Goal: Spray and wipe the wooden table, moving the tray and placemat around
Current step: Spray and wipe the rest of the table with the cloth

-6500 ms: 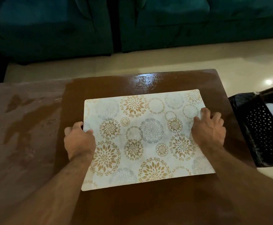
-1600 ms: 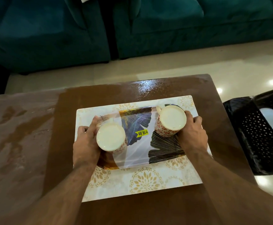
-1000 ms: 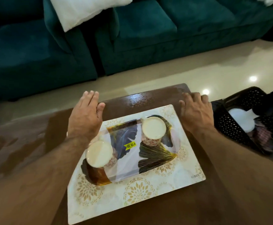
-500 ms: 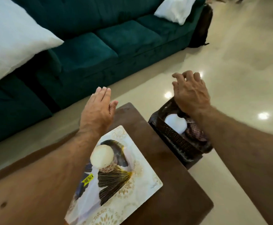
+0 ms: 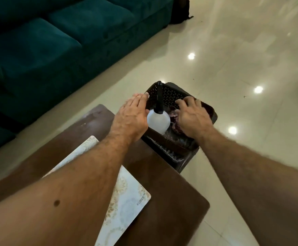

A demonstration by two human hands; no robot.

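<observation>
Now the dark perforated plastic basket [image 5: 169, 94] beside the brown wooden table [image 5: 162, 189] is reached into: the left hand [image 5: 131, 119], fingers flat, is laid against the white round spray bottle [image 5: 159, 122]; the right hand [image 5: 192, 118] is curled over a purplish cloth [image 5: 175, 127], grip unclear; the floral placemat [image 5: 127, 197] is seen on the table

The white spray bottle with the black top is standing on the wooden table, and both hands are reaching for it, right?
Not quite. The head view shows the white spray bottle standing in the dark perforated basket beside the wooden table, not on it. The left hand and right hand do reach toward it.
</observation>
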